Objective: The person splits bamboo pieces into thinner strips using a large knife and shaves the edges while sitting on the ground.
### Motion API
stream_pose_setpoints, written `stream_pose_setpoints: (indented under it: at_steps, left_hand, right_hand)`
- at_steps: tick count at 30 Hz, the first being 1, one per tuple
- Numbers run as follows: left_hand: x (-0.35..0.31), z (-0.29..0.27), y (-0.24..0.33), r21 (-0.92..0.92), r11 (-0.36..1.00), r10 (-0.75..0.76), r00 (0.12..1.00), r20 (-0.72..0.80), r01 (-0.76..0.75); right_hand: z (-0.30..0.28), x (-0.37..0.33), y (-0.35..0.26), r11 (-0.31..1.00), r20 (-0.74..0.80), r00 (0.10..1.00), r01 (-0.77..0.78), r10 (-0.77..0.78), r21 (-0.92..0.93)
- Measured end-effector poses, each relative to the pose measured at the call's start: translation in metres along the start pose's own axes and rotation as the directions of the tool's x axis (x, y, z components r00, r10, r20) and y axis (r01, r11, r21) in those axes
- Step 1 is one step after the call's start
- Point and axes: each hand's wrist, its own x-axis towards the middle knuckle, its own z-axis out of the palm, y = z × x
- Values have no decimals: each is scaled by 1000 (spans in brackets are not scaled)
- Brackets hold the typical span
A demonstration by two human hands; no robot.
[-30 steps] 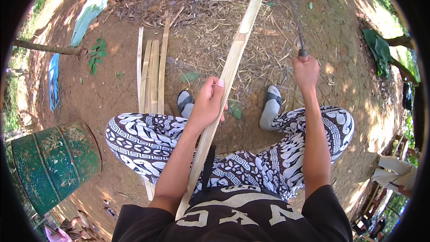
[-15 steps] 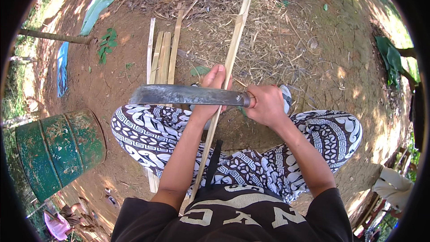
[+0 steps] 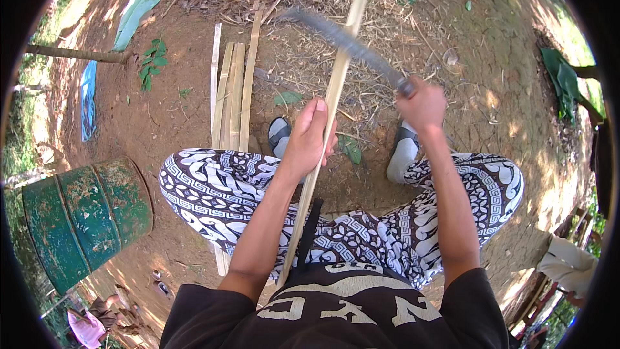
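A long pale bamboo strip (image 3: 337, 74) runs from my waist up past the top of the view. My left hand (image 3: 310, 134) is wrapped round the strip near its middle, thumb along its upper face. In my right hand (image 3: 423, 107) is the handle of a machete (image 3: 352, 45), its fingers closed round it. The dark blade, smeared by motion, points up and to the left and crosses the strip beyond my left hand. Whether its edge touches the strip, I cannot tell.
Several cut bamboo strips (image 3: 237, 97) lie on the bare soil left of my feet. Thin shavings (image 3: 381, 32) litter the ground ahead. A rusty green drum (image 3: 87, 220) lies at the left. My sandalled feet (image 3: 402, 155) and patterned trouser knees flank the strip.
My right hand has swung the machete forward and right, away from above my left wrist to farther along the strip. My left hand keeps its hold in nearly the same place.
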Motion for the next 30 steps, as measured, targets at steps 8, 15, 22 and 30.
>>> stream_pose_setpoints:
  at_steps: [8,15,22,30]
  left_hand:
    - [14,-4,2,-112,994,12,997,70,-4]
    - [-6,2,-3,-74,997,-32,997,73,37]
    - [-16,9,7,-187,977,-66,977,204,105]
    - [12,3,-5,26,999,-21,998,-62,23]
  right_hand:
    - [-8,-29,-32,951,45,952,298,-303,88]
    - [-17,-18,-20,924,82,921,382,-382,9]
    - [-45,70,85,857,-182,840,-514,511,36]
    - [-18,-1,-4,754,163,941,-334,296,565]
